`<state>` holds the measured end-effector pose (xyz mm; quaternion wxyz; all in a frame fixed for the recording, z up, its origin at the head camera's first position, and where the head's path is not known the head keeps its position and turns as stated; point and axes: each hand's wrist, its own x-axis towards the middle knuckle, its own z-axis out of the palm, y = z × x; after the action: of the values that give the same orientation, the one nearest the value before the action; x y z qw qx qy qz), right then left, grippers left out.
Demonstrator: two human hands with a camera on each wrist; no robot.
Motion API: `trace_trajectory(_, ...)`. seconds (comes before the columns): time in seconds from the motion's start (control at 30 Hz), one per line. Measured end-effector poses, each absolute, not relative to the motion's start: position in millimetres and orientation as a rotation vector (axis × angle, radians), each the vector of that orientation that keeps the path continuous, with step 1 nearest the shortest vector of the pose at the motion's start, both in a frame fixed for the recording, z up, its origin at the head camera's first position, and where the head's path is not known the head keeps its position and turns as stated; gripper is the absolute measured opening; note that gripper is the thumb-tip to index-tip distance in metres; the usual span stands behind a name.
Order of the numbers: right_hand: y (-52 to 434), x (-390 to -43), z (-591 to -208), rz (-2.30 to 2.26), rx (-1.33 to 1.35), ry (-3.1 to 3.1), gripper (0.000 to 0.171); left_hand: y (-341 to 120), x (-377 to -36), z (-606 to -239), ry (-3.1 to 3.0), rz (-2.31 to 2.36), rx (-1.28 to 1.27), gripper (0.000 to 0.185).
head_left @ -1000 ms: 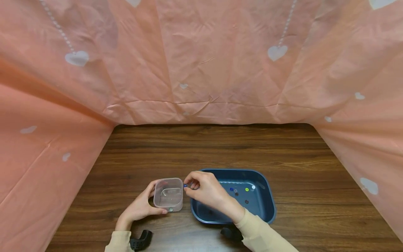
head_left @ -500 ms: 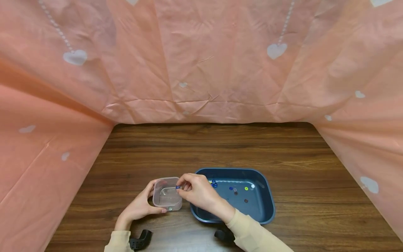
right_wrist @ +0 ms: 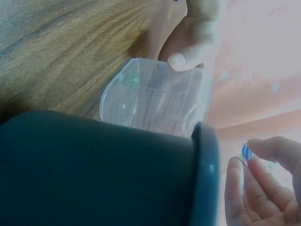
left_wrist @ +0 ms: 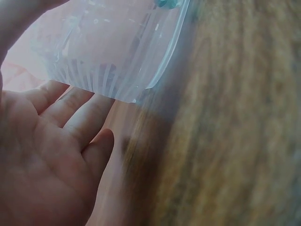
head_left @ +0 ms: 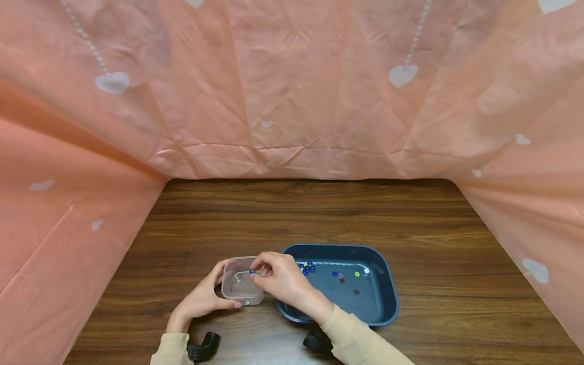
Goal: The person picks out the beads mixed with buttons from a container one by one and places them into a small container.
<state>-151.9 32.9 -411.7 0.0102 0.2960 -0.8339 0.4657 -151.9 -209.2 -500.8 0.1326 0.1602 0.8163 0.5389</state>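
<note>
Right hand point(head_left: 282, 278) pinching a blue bead point(right_wrist: 244, 151) over the clear tub point(head_left: 242, 281); left hand point(head_left: 204, 297) cupped round the tub, steadying it. Could slip from the fingertips, bounce off the rim, roll across the wooden table point(head_left: 319, 213). Blue tray point(head_left: 382, 289) with more beads just right; pink sheet point(head_left: 292, 86) all around

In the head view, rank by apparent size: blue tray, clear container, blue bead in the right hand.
1. blue tray
2. clear container
3. blue bead, pinched by the right hand, far the smallest.
</note>
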Motion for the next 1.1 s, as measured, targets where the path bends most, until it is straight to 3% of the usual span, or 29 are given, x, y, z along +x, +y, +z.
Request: trace_trajectory(1.1,17.8,-156.4,-414.7,1.338,0.885,-2.618,0.009,-208.9,-151.0,-500.8,2.343,1.585,0.481,0.092)
